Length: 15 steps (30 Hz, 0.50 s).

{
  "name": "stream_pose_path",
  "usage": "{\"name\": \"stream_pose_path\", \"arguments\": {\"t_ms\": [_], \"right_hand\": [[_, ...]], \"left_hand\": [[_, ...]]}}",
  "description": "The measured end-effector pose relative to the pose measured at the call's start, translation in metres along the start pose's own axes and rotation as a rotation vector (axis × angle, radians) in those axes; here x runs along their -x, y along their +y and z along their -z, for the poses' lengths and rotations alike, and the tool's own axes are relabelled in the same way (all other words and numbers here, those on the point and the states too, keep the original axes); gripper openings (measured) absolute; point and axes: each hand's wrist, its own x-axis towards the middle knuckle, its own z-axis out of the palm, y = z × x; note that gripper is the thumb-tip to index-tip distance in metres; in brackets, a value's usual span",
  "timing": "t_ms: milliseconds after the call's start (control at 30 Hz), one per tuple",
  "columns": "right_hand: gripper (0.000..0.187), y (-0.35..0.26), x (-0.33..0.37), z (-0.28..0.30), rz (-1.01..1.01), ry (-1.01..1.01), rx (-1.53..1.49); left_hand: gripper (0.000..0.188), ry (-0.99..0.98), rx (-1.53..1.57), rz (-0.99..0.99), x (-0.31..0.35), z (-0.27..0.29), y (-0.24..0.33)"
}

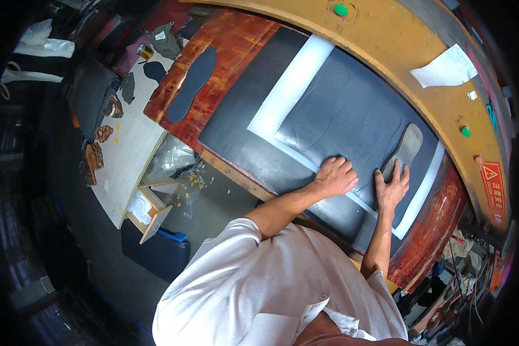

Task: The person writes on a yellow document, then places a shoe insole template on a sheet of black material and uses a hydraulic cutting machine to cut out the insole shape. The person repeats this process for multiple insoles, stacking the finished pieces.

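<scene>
A black sheet (346, 104) with faint curved outlines lies over white sheeting (294, 81) and another dark sheet (248, 104). Near its right end rests a grey sole-shaped template (409, 144). The fingers of my right hand (393, 187) are stretched apart, with their tips at the template's near end. To its left, my left hand (336, 176) rests by the sheet's near edge with its fingers curled in. Whatever it may hold is hidden by the fingers. A dark sole-shaped piece (193, 83) lies on the reddish-brown board (236, 40) at the left.
A yellow machine beam (375, 29) with green buttons spans the far side, bearing a paper sheet (446, 66). At left, a pale table (118, 167) carries small brown pieces and a tin (145, 52). An open drawer (155, 216) juts out below it, above scraps on the floor.
</scene>
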Motion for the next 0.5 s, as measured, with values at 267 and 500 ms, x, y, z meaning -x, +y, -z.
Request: {"name": "stream_pose_path", "arguments": {"t_ms": [267, 500], "right_hand": [[0.078, 0.006, 0.051, 0.001, 0.038, 0.053, -0.010], [0.078, 0.015, 0.060, -0.008, 0.072, 0.109, 0.008]], "left_hand": [[0.020, -0.019, 0.016, -0.006, 0.046, 0.016, 0.021], [0.022, -0.034, 0.132, 0.054, 0.059, 0.020, 0.024]]}}
